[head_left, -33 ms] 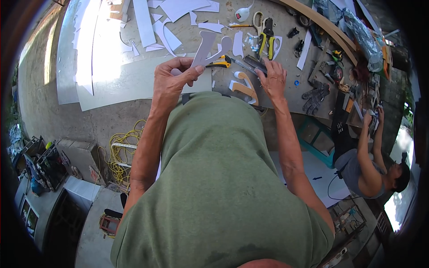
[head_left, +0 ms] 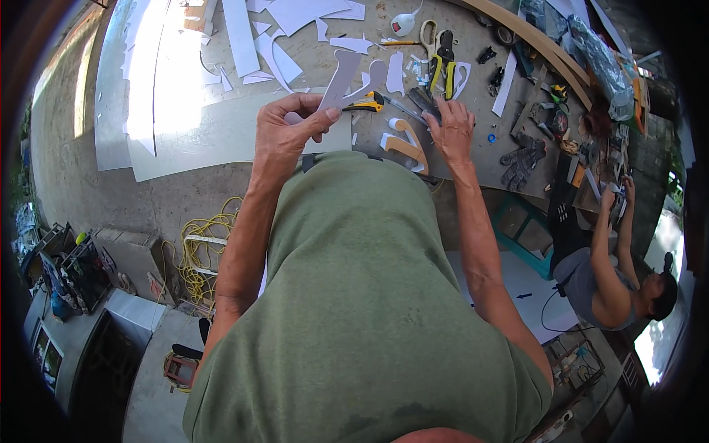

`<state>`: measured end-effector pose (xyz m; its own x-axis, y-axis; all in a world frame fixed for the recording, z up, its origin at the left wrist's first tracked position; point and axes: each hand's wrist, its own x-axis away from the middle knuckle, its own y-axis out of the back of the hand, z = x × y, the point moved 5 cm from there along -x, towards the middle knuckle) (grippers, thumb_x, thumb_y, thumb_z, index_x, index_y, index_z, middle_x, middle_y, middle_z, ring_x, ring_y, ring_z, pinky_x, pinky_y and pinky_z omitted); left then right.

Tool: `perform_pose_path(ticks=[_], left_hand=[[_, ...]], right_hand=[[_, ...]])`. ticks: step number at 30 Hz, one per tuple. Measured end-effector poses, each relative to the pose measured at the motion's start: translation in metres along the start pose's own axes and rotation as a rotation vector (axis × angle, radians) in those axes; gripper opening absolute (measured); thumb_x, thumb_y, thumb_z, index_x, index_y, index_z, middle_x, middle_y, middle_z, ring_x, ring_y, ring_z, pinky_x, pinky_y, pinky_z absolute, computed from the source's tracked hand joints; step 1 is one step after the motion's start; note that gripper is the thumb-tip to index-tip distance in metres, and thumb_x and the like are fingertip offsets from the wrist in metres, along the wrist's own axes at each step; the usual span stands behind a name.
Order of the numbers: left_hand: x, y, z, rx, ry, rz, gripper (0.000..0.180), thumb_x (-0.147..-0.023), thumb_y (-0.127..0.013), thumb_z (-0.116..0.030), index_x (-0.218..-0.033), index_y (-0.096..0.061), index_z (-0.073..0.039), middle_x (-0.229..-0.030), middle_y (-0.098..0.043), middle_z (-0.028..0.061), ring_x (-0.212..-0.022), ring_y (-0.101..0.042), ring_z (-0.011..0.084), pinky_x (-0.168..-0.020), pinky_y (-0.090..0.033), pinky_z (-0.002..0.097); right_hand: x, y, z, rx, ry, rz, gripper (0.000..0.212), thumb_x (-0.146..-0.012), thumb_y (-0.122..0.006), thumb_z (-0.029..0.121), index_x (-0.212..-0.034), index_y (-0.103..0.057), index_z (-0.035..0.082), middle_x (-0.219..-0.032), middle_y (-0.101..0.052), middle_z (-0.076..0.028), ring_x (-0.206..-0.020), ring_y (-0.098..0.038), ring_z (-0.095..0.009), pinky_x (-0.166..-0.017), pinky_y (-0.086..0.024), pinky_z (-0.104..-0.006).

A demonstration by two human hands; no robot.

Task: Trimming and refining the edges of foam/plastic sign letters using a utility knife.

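Workshop: from the head view, a cluttered worktable (head_left: 473, 166) stands over a concrete floor, with a coil of yellow cord (head_left: 198, 258) below and a co-worker (head_left: 602, 280) busy off to the right.
Step in hand: I'd judge it to be holding a cut shape up while the other side reaches among the tools.
Left hand (head_left: 294, 131): pinching the pale cut piece (head_left: 341, 80) between thumb and fingers, raised above the table's near edge.
Right hand (head_left: 452, 133): fingers loosely spread over a dark bar (head_left: 422, 100); whether they grip it, I can't tell.
Next move calls for: a sure grasp on the right, I'd say, and care near the yellow-and-black cutter knife (head_left: 365, 106), while the left keeps its pinch light.
Cut piece: flat, thin-looking, pale lilac-grey, with smooth curved edges and a flared upper end; the fingers hide part of it.
Scraps: white offcuts (head_left: 303, 16) lie scattered beyond the left hand.
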<state>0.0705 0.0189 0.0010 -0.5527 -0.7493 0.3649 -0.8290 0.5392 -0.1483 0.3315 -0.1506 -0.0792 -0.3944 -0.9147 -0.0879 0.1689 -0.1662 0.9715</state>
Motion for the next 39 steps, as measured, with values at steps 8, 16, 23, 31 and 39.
perform_pose_path(ticks=[8, 16, 23, 31, 39], left_hand=[[0.007, -0.009, -0.026, -0.08, -0.121, -0.094, 0.028, -0.083, -0.079, -0.012, -0.104, -0.071, 0.006, -0.077, -0.073, 0.0116, -0.069, -0.07, 0.0138, -0.065, -0.057, 0.0252], [0.008, -0.018, -0.03, -0.123, -0.134, -0.093, 0.027, -0.085, -0.078, -0.013, -0.103, -0.071, 0.006, -0.081, -0.074, 0.0122, -0.071, -0.07, 0.0141, -0.066, -0.057, 0.0259], [0.014, -0.025, -0.031, -0.147, -0.168, -0.105, 0.023, -0.086, -0.077, -0.01, -0.102, -0.071, 0.005, -0.081, -0.074, 0.0122, -0.073, -0.071, 0.0141, -0.066, -0.057, 0.0248], [0.014, -0.033, -0.027, -0.273, -0.271, -0.101, 0.018, -0.085, -0.076, -0.007, -0.099, -0.073, 0.004, -0.08, -0.075, 0.0105, -0.073, -0.071, 0.0125, -0.066, -0.057, 0.0245], [0.015, -0.034, -0.026, -0.396, -0.398, -0.096, 0.014, -0.082, -0.076, -0.005, -0.094, -0.076, 0.002, -0.076, -0.075, 0.0099, -0.07, -0.072, 0.0128, -0.064, -0.056, 0.0246]], right_hand=[[-0.011, 0.069, 0.056, -1.115, -0.447, 0.187, 0.019, -0.096, -0.062, 0.017, -0.106, -0.06, 0.0, -0.099, -0.068, -0.015, -0.076, -0.067, -0.016, -0.063, -0.054, -0.0314], [-0.016, 0.098, 0.117, -1.657, -0.446, 0.306, 0.027, -0.093, -0.07, 0.013, -0.108, -0.053, -0.002, -0.093, -0.069, -0.012, -0.075, -0.067, -0.013, -0.061, -0.054, -0.0255], [-0.019, 0.091, 0.119, -1.552, -0.47, 0.224, 0.033, -0.091, -0.072, 0.014, -0.113, -0.053, -0.002, -0.085, -0.067, -0.008, -0.073, -0.069, -0.014, -0.06, -0.053, -0.0249], [-0.015, 0.092, 0.125, -1.289, -0.559, 0.276, 0.021, -0.094, -0.067, 0.012, -0.102, -0.06, -0.006, -0.078, -0.07, -0.012, -0.065, -0.07, -0.015, -0.053, -0.052, -0.0252], [-0.021, 0.102, 0.139, -1.266, -0.599, 0.33, 0.022, -0.092, -0.068, 0.012, -0.096, -0.058, -0.007, -0.067, -0.067, -0.012, -0.047, -0.062, -0.014, -0.038, -0.046, -0.0267]])
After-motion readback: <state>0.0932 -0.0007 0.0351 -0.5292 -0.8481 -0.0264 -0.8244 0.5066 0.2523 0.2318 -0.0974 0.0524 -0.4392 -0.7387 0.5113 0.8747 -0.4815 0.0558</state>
